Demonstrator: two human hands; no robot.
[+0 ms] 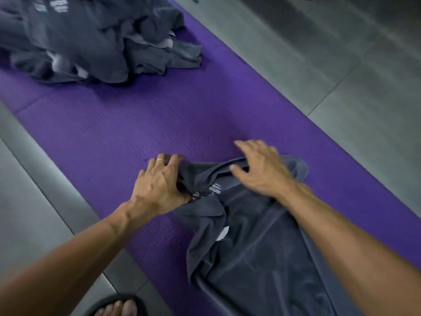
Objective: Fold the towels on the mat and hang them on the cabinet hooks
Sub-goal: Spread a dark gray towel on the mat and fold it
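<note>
A dark grey towel (257, 249) lies rumpled on the purple mat (141, 124), running from the middle toward the lower right. My left hand (159, 185) grips a bunched corner at the towel's far left end, fingers curled into the cloth. My right hand (262, 169) rests on the towel's far edge with fingers spread and fairly straight, slightly blurred. A white label shows on the towel near its middle. No cabinet hooks are in view.
A heap of several more grey towels (91, 39) sits on the mat at the top left. Grey floor tiles (341, 53) surround the mat. My foot in a dark sandal (118, 306) stands at the bottom edge, left of the mat.
</note>
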